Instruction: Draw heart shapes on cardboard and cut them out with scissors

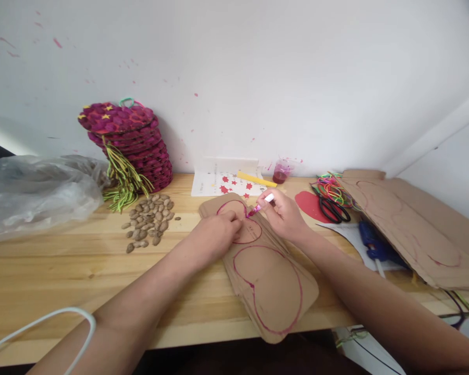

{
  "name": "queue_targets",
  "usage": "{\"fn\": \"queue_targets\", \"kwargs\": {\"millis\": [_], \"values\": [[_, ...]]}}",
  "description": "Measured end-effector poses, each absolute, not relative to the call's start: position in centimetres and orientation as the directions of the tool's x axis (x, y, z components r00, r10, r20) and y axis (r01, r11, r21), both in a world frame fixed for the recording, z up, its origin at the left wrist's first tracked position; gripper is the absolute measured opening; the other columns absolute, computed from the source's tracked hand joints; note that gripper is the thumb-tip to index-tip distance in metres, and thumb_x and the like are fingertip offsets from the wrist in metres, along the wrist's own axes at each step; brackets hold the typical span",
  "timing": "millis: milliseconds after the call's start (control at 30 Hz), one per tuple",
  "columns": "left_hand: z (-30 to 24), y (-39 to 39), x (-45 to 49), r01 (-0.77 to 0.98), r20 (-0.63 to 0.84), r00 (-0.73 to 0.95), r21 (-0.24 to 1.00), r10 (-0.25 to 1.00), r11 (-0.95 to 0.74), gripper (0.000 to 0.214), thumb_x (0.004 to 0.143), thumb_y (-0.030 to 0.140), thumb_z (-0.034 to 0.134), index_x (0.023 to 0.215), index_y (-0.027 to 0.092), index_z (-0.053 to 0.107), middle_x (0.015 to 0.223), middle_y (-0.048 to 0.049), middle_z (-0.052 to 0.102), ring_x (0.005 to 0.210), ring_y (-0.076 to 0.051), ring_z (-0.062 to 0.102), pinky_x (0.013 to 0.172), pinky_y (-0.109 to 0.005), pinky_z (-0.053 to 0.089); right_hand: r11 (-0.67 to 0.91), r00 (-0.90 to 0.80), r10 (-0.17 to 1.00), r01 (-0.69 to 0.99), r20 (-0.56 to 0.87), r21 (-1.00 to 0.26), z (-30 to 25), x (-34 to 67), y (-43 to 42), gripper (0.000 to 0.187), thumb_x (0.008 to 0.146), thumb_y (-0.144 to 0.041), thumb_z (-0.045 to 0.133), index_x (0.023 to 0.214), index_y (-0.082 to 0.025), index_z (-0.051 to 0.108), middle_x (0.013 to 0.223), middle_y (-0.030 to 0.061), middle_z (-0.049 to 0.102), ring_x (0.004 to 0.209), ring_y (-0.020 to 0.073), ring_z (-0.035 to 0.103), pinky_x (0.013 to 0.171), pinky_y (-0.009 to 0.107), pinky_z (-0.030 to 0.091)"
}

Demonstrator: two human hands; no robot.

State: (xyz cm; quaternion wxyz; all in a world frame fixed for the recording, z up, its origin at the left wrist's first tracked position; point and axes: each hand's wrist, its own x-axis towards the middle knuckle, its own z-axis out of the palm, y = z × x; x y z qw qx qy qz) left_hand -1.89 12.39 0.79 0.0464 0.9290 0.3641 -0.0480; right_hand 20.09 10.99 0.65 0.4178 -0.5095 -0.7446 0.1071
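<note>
Cardboard (275,271), tan, creased and round-cornered, lies slantwise on the wooden table (62,273), its near end reaching the front edge. On that end I see a magenta outline, rounded and notched on one side; a similar shape is drawn on the farther half. A smooth white cable (54,314) loops at lower left. Over the farther outline, the left hand (221,229) rests with its fingers bent against the cardboard; I can't tell whether it grips anything. The right hand (279,211) pinches a slim white-ended marker (256,209), its magenta tip at the notch.

Off to my right are a blue glue gun (371,242) and broad cardboard sheets (406,224); beyond the right hand are black-handled scissors (332,208), overlapping a flat red cutout (310,205). To the left sit brown oval shells (152,216) in a loose pile and a crinkled, translucent plastic bag (42,192).

Farther back, a scaly purple container (136,151) trails a stringy yellow-green tassel (121,179). Beside the wall (234,78) I make out red paper stars (224,189), a straight yellow strip (257,179) and a clear, magenta-stained cup (281,171).
</note>
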Motion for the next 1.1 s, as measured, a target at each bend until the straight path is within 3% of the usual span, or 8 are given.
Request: {"fn": "queue_targets", "kwargs": {"millis": [700,1100], "values": [[1.3,12.1,-2.0,0.679,-0.123,0.731,0.033,0.671,-0.734,0.034,0.105,0.027,0.043,0.124,0.018,0.07,0.129,-0.0126,0.069,0.084,-0.025,0.073,0.071,-0.036,0.05,0.413,-0.092,0.863,0.696,0.498,-0.588,0.7,21.1,8.9,0.018,0.104,-0.034,0.051,0.09,-0.024,0.056,0.081,0.0026,0.066,0.074,0.0201,0.06,0.067,0.033,0.042],[1.5,12.0,-2.0,0.683,-0.142,0.725,0.018,0.674,-0.73,0.037,0.105,0.029,0.045,0.134,0.018,0.067,0.133,-0.0141,0.068,0.091,-0.028,0.074,0.076,-0.039,0.053,0.414,-0.085,0.869,0.666,0.488,-0.621,0.2,20.4,10.4,0.016,0.103,-0.035,0.053,0.092,-0.024,0.058,0.078,0.0014,0.067,0.068,0.0187,0.058,0.065,0.032,0.042]]}}
